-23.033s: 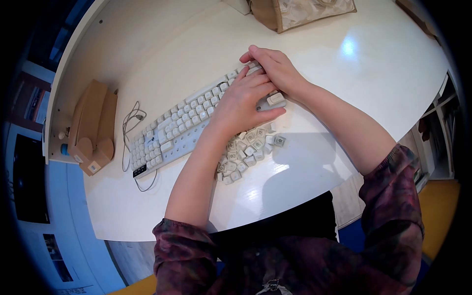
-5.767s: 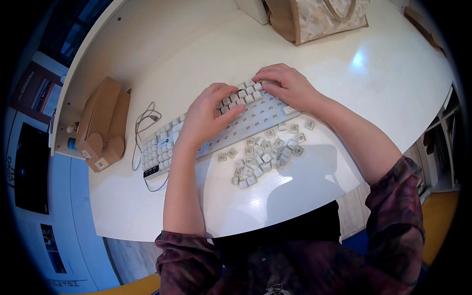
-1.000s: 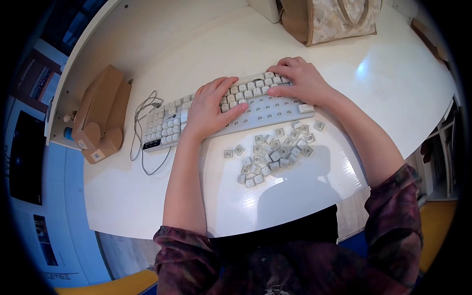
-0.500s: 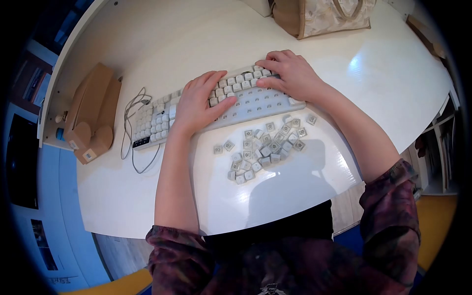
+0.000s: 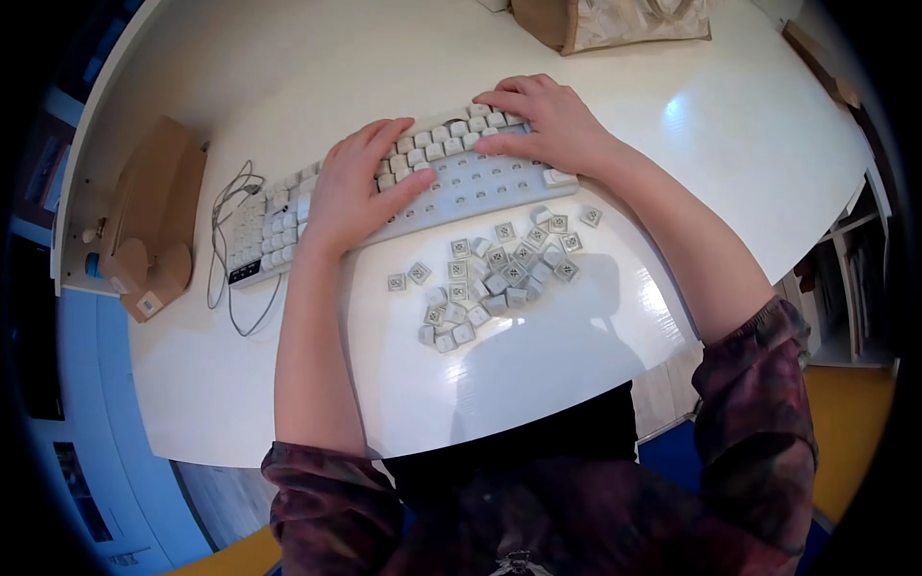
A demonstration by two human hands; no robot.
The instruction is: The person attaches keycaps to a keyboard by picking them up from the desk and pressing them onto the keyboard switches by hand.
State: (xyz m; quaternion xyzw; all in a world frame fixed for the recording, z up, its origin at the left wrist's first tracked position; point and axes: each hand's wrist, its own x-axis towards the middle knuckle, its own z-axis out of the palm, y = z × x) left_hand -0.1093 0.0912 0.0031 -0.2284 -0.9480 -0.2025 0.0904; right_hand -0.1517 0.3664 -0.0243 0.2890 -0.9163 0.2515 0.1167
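Note:
A white keyboard [image 5: 459,195] lies at a slant on the table, with the keycaps gone from several of its near rows. Over its middle rests my left hand [image 5: 357,190], fingers spread across the keys to the far edge and thumb stretched toward the bare switches. My right hand [image 5: 545,125] is at the keyboard's right end. Its fingers touch the far row of keys while the thumb lies apart, by the lower keys; nothing shows between them. Loose keycaps [image 5: 496,284] are scattered in front of the keyboard, some upside down.
A brown cardboard box [image 5: 158,206] stands on the left, beside a grey cable [image 5: 219,240]. A beige bag [image 5: 629,27] is at the back of the white table [image 5: 538,370]. Shelves [image 5: 845,278] stand past the right edge.
The whole view has shifted, so that everything appears farther left and slightly higher. Both hands keep nearly the same places on the keyboard, and the loose keycaps look unmoved.

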